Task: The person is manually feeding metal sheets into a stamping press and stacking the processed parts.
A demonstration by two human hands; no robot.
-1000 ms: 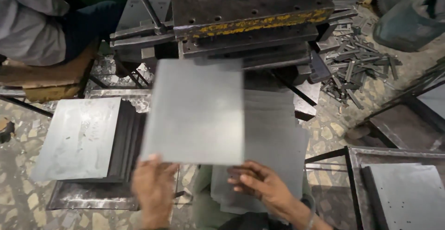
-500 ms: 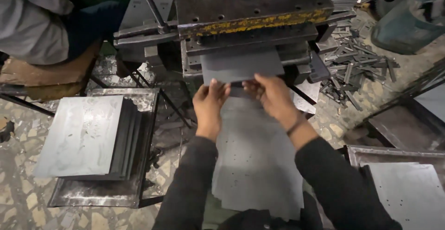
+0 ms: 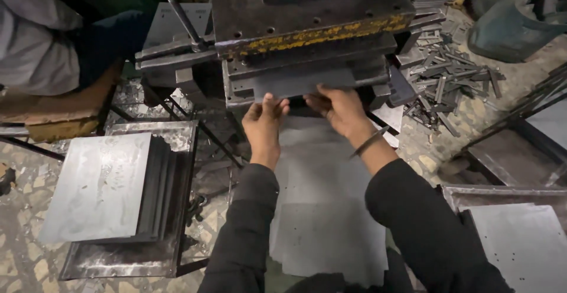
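Note:
A grey metal sheet (image 3: 301,83) lies mostly inside the slot of a heavy press (image 3: 307,27), only its near edge sticking out. My left hand (image 3: 264,124) grips that edge at the lower left, fingers curled on it. My right hand (image 3: 341,108) holds the same edge to the right, thumb on top. Below my arms a stack of punched sheets (image 3: 331,210) rests on a low surface in front of the press.
A pile of blank sheets (image 3: 103,186) sits in a metal tray (image 3: 127,260) at the left. Another tray with a sheet (image 3: 520,240) is at the lower right. Metal offcuts (image 3: 449,80) litter the floor. A seated person (image 3: 35,45) is at the upper left.
The sheet I held up in front of me has gone forward into the press slot. Both hands followed it toward the press, and now only its near edge shows.

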